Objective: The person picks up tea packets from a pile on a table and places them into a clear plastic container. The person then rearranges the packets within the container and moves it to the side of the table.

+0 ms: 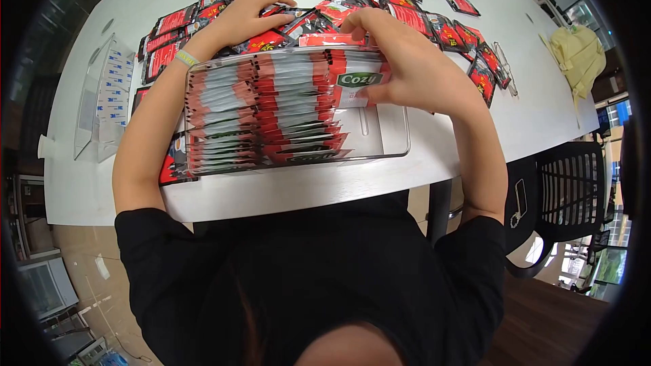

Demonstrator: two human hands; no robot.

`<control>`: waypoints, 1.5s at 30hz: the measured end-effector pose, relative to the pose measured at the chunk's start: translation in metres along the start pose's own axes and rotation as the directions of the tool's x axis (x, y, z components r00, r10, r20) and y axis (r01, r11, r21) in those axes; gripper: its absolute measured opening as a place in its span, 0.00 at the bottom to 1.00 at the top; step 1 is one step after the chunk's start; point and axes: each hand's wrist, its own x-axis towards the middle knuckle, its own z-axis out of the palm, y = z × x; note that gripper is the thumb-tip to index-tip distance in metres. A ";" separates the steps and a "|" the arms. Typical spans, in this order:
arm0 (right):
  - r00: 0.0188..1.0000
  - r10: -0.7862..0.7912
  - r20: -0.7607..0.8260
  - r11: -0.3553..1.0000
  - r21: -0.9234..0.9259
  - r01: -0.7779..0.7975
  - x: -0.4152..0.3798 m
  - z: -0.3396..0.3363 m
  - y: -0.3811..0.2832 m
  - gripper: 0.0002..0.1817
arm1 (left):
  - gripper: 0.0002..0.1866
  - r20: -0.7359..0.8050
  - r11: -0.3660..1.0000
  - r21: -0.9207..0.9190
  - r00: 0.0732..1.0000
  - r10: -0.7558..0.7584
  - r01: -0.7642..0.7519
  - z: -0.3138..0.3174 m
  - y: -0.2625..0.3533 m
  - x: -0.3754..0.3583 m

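A transparent plastic box point(400, 137) stands near the table's front edge, holding upright rows of red and white sachets point(288, 105). At its right-hand row, my right hand point(400, 61) grips a sachet marked "Cozy" point(358, 80), with the thumb on its front face and the fingers curled over the back. Beyond the box's far rim, my left hand point(251, 17) lies with fingers stretched over loose red and black sachets point(271, 42). Part of the box floor shows at the front right, in front of the held sachet.
More loose sachets point(403, 17) spread across the far side of the white table point(305, 193). An acrylic stand with blue-printed strips point(112, 95) is at the left. At the right lie a yellow cloth bag point(576, 54) and a thin transparent piece point(505, 68). A black chair point(569, 190) stands beside the table.
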 end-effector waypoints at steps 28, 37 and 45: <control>0.887 0.430 -0.166 0.773 0.576 -0.267 0.036 0.015 0.130 0.11 | 0.20 -0.028 0.998 0.041 0.998 0.048 -0.046 0.001 0.002 0.001; 0.931 0.346 -0.113 0.690 0.703 -0.171 0.028 -0.005 0.129 0.14 | 0.21 -0.022 0.997 0.057 0.998 0.054 -0.052 0.002 0.002 0.001; 0.921 0.355 -0.163 0.588 0.805 -0.084 0.027 -0.009 0.099 0.23 | 0.21 0.084 0.998 -0.013 0.994 -0.065 0.066 -0.005 0.009 0.001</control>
